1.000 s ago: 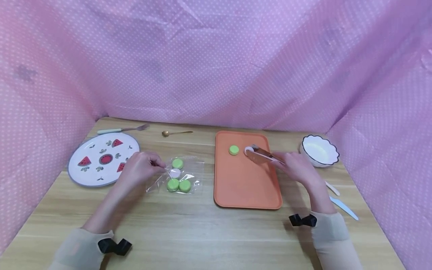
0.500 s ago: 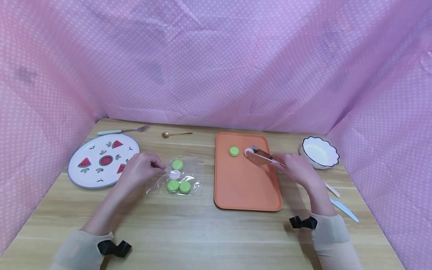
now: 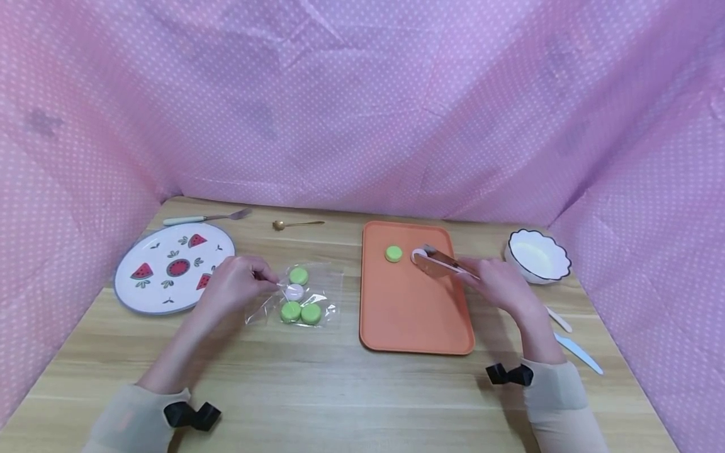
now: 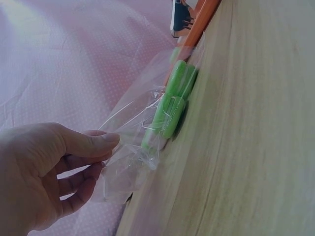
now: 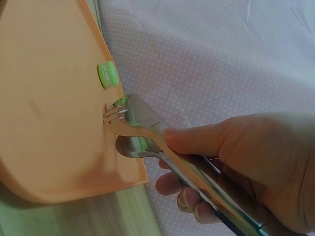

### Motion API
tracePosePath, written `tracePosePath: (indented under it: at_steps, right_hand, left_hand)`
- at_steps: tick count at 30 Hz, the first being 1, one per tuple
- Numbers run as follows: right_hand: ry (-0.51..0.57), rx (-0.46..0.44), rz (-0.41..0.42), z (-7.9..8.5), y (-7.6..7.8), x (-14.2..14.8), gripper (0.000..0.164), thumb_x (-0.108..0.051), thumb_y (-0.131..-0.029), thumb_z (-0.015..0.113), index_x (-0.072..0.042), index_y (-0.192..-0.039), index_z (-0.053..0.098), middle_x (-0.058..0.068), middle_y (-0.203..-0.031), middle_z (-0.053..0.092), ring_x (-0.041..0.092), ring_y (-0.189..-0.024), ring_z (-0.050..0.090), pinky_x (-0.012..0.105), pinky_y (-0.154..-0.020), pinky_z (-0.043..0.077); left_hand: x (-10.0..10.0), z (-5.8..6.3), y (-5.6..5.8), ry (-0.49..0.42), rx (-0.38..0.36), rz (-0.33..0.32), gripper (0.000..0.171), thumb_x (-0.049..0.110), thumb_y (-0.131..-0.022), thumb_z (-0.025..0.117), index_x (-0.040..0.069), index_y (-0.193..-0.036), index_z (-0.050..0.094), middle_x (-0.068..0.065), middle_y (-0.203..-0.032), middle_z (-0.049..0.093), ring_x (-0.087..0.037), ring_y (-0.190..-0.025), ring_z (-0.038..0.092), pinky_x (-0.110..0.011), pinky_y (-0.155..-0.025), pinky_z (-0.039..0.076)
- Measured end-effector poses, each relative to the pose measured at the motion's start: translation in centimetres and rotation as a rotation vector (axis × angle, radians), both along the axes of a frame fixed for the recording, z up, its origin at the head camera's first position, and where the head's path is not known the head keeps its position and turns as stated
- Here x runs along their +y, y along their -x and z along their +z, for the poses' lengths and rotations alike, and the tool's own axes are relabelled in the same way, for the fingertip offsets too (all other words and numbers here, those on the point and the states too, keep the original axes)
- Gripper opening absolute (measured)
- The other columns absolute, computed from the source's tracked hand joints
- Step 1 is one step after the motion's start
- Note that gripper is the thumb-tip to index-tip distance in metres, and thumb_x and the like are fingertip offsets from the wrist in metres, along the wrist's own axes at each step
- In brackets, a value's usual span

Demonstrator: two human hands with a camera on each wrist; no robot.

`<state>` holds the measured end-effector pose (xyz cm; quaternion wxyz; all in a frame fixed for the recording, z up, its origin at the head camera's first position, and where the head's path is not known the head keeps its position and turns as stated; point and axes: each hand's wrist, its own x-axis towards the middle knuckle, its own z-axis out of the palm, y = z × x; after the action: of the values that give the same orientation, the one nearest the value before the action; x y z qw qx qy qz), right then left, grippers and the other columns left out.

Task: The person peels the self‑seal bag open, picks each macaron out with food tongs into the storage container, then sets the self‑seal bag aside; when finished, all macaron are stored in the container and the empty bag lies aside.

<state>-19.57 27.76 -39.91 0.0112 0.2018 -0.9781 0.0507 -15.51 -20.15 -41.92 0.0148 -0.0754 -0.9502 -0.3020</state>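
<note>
At the left, my left hand (image 3: 240,283) pinches the edge of a clear plastic bag (image 4: 133,108) between thumb and forefinger. Inside the bag lie green macarons (image 3: 291,311) and a pale pink one. My right hand (image 3: 495,283) grips metal food tongs (image 5: 172,152) with a fork-shaped tip. The tips of the tongs reach over the orange tray (image 3: 410,314), at a pale pink macaron (image 3: 418,254) near its far end. In the right wrist view the tips hide that macaron, so a firm hold on it cannot be told. A green macaron (image 3: 393,253) rests beside it on the tray.
An oval plate with watermelon pictures (image 3: 158,284) is behind the left hand. A fork (image 3: 198,219) and a small gold spoon (image 3: 297,224) lie along the back edge. At the right are a white scalloped bowl (image 3: 538,257) and a pale blue knife (image 3: 580,353).
</note>
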Motion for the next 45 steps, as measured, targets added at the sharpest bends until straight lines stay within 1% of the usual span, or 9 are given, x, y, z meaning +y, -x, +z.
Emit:
tracePosePath:
  at_steps: [10, 14, 17, 20, 25, 29, 33, 40, 45]
  right_hand:
    - [-0.007, -0.011, 0.004, 0.0, -0.3, -0.3, 0.019, -0.042, -0.09, 0.058, -0.025, -0.097, 0.061, -0.005, -0.068, 0.059, 0.016, -0.059, 0.051, 0.032, -0.051, 0.035]
    - [0.03, -0.034, -0.009, 0.4, -0.5, -0.1, 0.027, -0.043, -0.091, 0.057, -0.024, -0.11, 0.062, -0.005, -0.072, 0.062, 0.015, -0.064, 0.055, 0.034, -0.056, 0.04]
    - [0.096, -0.048, -0.031, 1.0, -0.7, -0.1, 0.045, -0.05, -0.091, 0.053, -0.023, -0.128, 0.056, -0.005, -0.081, 0.066, 0.013, -0.072, 0.059, 0.035, -0.064, 0.045]
    - [0.162, -0.046, -0.029, 1.7, -1.0, -0.9, 0.054, -0.059, -0.089, 0.049, -0.027, -0.132, 0.052, -0.008, -0.084, 0.065, 0.009, -0.071, 0.058, 0.032, -0.063, 0.045]
    - [0.198, -0.05, 0.123, 2.6, -1.5, -4.7, 0.041, -0.054, -0.089, 0.054, -0.036, -0.126, 0.054, -0.016, -0.079, 0.059, 0.004, -0.064, 0.052, 0.025, -0.057, 0.04]
    - [0.215, -0.134, 0.254, 2.9, -2.1, -8.1, 0.04, -0.046, -0.091, 0.055, -0.037, -0.13, 0.053, -0.021, -0.092, 0.062, 0.0, -0.077, 0.057, 0.026, -0.069, 0.046]
    - [0.207, -0.173, 0.286, 2.9, -2.5, -10.3, 0.032, -0.042, -0.092, 0.057, -0.038, -0.124, 0.058, -0.027, -0.1, 0.061, 0.0, -0.079, 0.057, 0.028, -0.074, 0.048]
    - [0.121, -0.124, 0.341, 2.2, -2.6, -12.4, 0.003, -0.037, -0.091, 0.06, -0.034, -0.091, 0.058, -0.023, -0.075, 0.055, 0.0, -0.06, 0.046, 0.021, -0.057, 0.04]
    - [0.109, -0.153, 0.356, 1.7, -2.7, -13.2, 0.01, -0.037, -0.092, 0.057, -0.037, -0.084, 0.053, -0.021, -0.068, 0.052, -0.002, -0.058, 0.042, 0.02, -0.055, 0.036]
  left_hand:
    - [-0.3, -0.3, -0.3, 0.019, -0.01, 0.007, 0.007, 0.022, -0.073, 0.079, 0.026, -0.074, 0.073, 0.01, -0.078, 0.071, -0.012, -0.076, 0.062, -0.029, -0.068, 0.042]
    - [-0.2, -0.3, -0.2, 0.016, -0.02, 0.017, 0.007, 0.022, -0.074, 0.078, 0.026, -0.074, 0.073, 0.01, -0.078, 0.071, -0.013, -0.077, 0.061, -0.029, -0.069, 0.042]
    - [-0.1, -0.2, -0.1, 0.003, -0.032, 0.015, 0.009, 0.022, -0.074, 0.079, 0.028, -0.072, 0.071, 0.009, -0.078, 0.071, -0.013, -0.075, 0.06, -0.028, -0.067, 0.041]
    - [-0.1, -0.2, 0.0, -0.001, -0.038, 0.013, 0.01, 0.022, -0.074, 0.078, 0.028, -0.072, 0.071, 0.009, -0.077, 0.071, -0.012, -0.074, 0.06, -0.028, -0.067, 0.041]
    - [-0.5, -0.1, 0.0, -0.005, -0.026, 0.022, 0.011, 0.021, -0.072, 0.079, 0.028, -0.071, 0.071, 0.01, -0.076, 0.07, -0.012, -0.072, 0.06, -0.027, -0.065, 0.043]
    - [-0.7, -0.1, 0.1, -0.017, -0.025, 0.017, 0.01, 0.021, -0.073, 0.079, 0.028, -0.071, 0.071, 0.009, -0.077, 0.071, -0.012, -0.074, 0.061, -0.028, -0.067, 0.044]
    - [-0.6, -0.3, 0.4, -0.021, -0.029, 0.002, 0.009, 0.02, -0.074, 0.078, 0.027, -0.073, 0.072, 0.01, -0.079, 0.071, -0.013, -0.08, 0.062, -0.03, -0.071, 0.044]
    - [-0.8, -0.5, 0.6, -0.036, -0.009, -0.008, 0.011, 0.018, -0.072, 0.079, 0.026, -0.071, 0.072, 0.009, -0.077, 0.071, -0.011, -0.074, 0.063, -0.028, -0.066, 0.047]
    - [-1.1, -0.5, 0.5, -0.034, -0.028, 0.001, 0.009, 0.018, -0.072, 0.079, 0.026, -0.074, 0.073, 0.008, -0.078, 0.072, -0.01, -0.075, 0.062, -0.027, -0.066, 0.046]
